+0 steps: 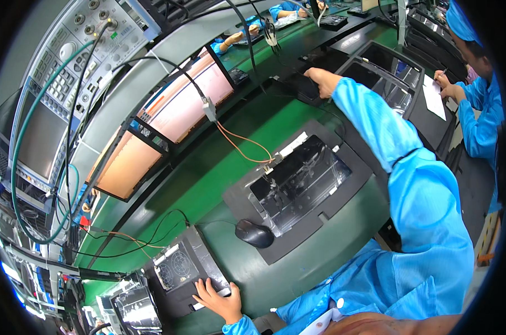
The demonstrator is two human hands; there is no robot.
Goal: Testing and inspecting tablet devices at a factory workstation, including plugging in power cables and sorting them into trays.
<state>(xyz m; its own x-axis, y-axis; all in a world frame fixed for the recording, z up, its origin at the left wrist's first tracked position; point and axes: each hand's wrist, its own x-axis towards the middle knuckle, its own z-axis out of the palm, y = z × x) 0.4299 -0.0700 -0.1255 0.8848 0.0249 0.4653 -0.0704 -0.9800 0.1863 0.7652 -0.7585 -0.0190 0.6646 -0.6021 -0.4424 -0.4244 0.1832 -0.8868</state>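
Observation:
My left hand [219,301] lies with fingers spread on the near edge of a black pad [211,254]. A pale strip [225,292] shows by its fingers. On that pad sits a dark panel [177,267] with circle patterns on it. My right arm reaches far to the right, and my right hand [322,82] is curled over a dark object [302,86] whose kind I cannot make out. Between the hands, a glossy black display panel [303,184] rests on another black pad [289,248]. A black computer mouse [254,233] stands at that pad's left corner.
Orange wires run from the display panel to a grey connector [208,109]. Two lit monitors [191,100] and an oscilloscope-like instrument [79,61] stand behind the green bench [236,131]. At right, a person in blue [482,123] writes on white paper [433,97]. Black cables cross the bench.

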